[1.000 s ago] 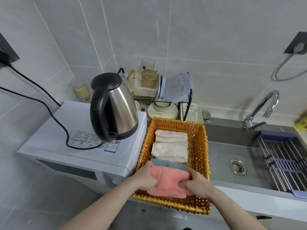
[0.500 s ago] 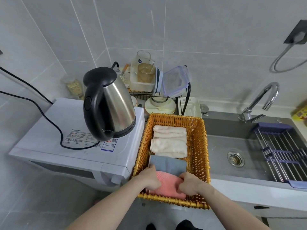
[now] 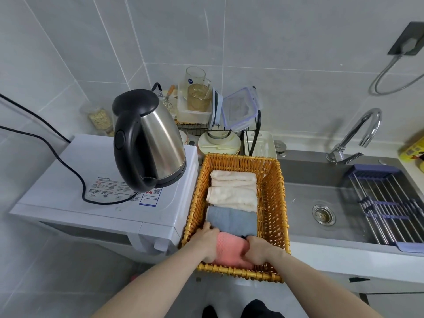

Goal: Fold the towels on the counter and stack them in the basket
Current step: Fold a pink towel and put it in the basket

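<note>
Hands: left hand [image 3: 206, 243], right hand [image 3: 258, 250] both grip pink towel [image 3: 230, 250] between them | basket [image 3: 273, 216] near end

Rectangular orange wicker basket [image 3: 274, 193] is the landmark. Inside at its near end, folded pink waffle towel [image 3: 230, 249], left hand [image 3: 205, 241] and right hand [image 3: 258, 250] gripping its two sides. Folded grey-blue towel [image 3: 231, 220] just behind, two folded cream towels [image 3: 232, 189] at far end. Steel kettle [image 3: 149, 143] left of basket.
</note>
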{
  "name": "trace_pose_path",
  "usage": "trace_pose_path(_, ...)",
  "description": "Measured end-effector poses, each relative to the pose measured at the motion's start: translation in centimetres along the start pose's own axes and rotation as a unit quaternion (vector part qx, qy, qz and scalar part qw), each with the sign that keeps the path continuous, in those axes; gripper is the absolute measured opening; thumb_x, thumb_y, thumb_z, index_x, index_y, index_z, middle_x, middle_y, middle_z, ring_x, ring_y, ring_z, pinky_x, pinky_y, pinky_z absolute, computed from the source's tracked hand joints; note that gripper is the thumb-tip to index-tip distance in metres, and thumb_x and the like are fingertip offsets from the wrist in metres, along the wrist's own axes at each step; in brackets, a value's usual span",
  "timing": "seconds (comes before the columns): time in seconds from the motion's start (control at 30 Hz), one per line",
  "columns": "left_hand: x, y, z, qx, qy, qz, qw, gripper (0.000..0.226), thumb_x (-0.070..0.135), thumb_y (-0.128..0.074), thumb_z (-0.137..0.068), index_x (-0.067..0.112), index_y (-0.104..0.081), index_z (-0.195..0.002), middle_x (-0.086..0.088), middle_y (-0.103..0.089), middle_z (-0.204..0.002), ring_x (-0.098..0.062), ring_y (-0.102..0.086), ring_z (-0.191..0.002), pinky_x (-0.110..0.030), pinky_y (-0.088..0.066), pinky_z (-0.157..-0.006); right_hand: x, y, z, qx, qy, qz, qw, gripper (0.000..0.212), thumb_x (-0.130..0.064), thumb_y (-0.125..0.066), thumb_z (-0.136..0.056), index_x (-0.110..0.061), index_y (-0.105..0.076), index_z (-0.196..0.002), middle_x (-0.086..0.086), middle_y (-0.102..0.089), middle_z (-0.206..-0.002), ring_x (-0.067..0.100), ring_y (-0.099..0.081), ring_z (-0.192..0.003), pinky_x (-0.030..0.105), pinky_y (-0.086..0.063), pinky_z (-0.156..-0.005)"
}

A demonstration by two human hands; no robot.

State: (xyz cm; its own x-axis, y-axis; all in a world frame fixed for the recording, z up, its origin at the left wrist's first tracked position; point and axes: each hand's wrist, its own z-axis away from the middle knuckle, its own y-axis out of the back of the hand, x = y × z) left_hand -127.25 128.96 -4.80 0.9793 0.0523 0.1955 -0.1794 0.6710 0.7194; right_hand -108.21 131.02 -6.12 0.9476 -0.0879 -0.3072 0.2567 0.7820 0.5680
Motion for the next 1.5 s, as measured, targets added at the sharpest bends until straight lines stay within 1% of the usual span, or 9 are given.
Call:
trace_pose_path(0.2, -0.7, 0.7, 2.0, 0.083, -0.051, 0.044, 0.994, 0.069, -0.003, -0.063, -0.081, 0.019, -0.048, -0.144, 0.001, -0.04, -0.145, -0.02, -0.048, -0.127, -0.037, -0.048, -0.105, 1.3, 0.6, 2.4, 0.058, 0.036, -0.016, 0.998, 0.071, -0.044, -0.074, -0.081, -0.021, -0.051, -0.144, -0.002, -0.06, -0.137, 0.019, -0.058, -0.123, 0.03, -0.047, -0.105)
trace_pose_path(0.37, -1.1, 1.1, 3.5, -0.002, -0.059, 0.116, 0.991, 0.064, 0.009, -0.048, -0.09, 0.026, -0.046, -0.151, 0.001, -0.039, -0.159, -0.022, -0.041, -0.143, -0.035, -0.04, -0.114, 1.0, 0.9, 4.6, 0.187, 0.12, -0.064, 0.973, 0.034, -0.026, -0.063, -0.092, -0.027, -0.067, -0.125, -0.01, -0.062, -0.12, 0.009, -0.056, -0.113, 0.027, -0.045, -0.106)
trace_pose_path(0.43, -1.0, 0.9, 3.5, -0.012, -0.052, 0.127, 0.99, 0.057, 0.019, -0.043, -0.094, 0.026, -0.047, -0.151, -0.001, -0.039, -0.16, -0.023, -0.042, -0.143, -0.037, -0.04, -0.114, 0.8, 0.4, 5.0, 0.179, 0.134, -0.078, 0.972, 0.027, -0.022, -0.058, -0.095, -0.028, -0.073, -0.118, -0.014, -0.063, -0.118, 0.004, -0.057, -0.11, 0.023, -0.045, -0.104)
trace_pose_path(0.53, -0.8, 0.0, 3.2, -0.024, -0.051, 0.124, 0.991, 0.052, 0.03, -0.039, -0.098, 0.022, -0.051, -0.149, -0.003, -0.04, -0.159, -0.022, -0.043, -0.14, -0.037, -0.038, -0.116, 0.8, -0.9, 4.7, 0.14, 0.148, -0.046, 0.978, 0.031, -0.019, -0.051, -0.099, -0.022, -0.073, -0.122, -0.01, -0.063, -0.133, 0.009, -0.056, -0.124, 0.018, -0.035, -0.108)
trace_pose_path(0.7, -0.6, -1.2, 3.2, -0.022, -0.05, 0.127, 0.99, 0.048, 0.022, -0.037, -0.105, 0.004, -0.048, -0.148, -0.01, -0.027, -0.165, -0.023, -0.021, -0.153, -0.037, -0.02, -0.125, 0.6, -2.1, 4.9, 0.135, 0.144, -0.023, 0.98, 0.038, -0.027, -0.039, -0.103, -0.013, -0.075, -0.102, -0.002, -0.066, -0.128, 0.018, -0.056, -0.123, 0.034, -0.038, -0.114)
trace_pose_path(0.77, -0.6, -1.4, 3.4, -0.014, -0.048, 0.131, 0.99, 0.049, 0.019, -0.031, -0.107, 0.002, -0.043, -0.151, -0.008, -0.018, -0.169, -0.02, -0.011, -0.156, -0.035, -0.013, -0.125, 0.5, -2.8, 5.5, 0.148, 0.139, -0.007, 0.979, 0.041, -0.032, -0.037, -0.105, -0.015, -0.072, -0.115, -0.002, -0.06, -0.14, 0.018, -0.052, -0.131, 0.032, -0.035, -0.116)
trace_pose_path(0.97, -0.4, -2.6, 4.1, 0.011, -0.055, 0.084, 0.995, 0.061, 0.035, -0.028, -0.1, 0.015, -0.035, -0.157, 0.001, -0.01, -0.171, -0.025, -0.022, -0.153, -0.045, -0.026, -0.123, -0.2, -4.3, 5.9, 0.199, 0.102, -0.001, 0.975, 0.048, -0.044, -0.03, -0.103, -0.029, -0.065, -0.132, -0.009, -0.046, -0.156, 0.017, -0.047, -0.14, 0.036, -0.038, -0.117)
trace_pose_path(1.27, -0.3, -2.7, 4.2, 0.034, -0.046, 0.068, 0.996, 0.06, 0.04, -0.028, -0.098, 0.02, -0.045, -0.152, 0.008, -0.019, -0.168, -0.021, -0.034, -0.148, -0.043, -0.032, -0.119, -0.5, -4.2, 6.2, 0.192, 0.077, 0.013, 0.978, 0.05, -0.045, -0.029, -0.098, -0.03, -0.066, -0.128, -0.012, -0.047, -0.154, 0.019, -0.05, -0.137, 0.039, -0.042, -0.113)
trace_pose_path(1.5, 0.0, -2.3, 5.5, 0.057, -0.049, 0.078, 0.994, 0.055, 0.036, -0.03, -0.1, 0.021, -0.047, -0.151, 0.004, -0.029, -0.164, -0.02, -0.041, -0.143, -0.042, -0.036, -0.117, -0.4, -4.4, 6.8, 0.246, 0.1, -0.002, 0.964, 0.043, -0.042, -0.034, -0.098, -0.029, -0.069, -0.121, -0.014, -0.059, -0.139, 0.015, -0.058, -0.124, 0.035, -0.05, -0.101)
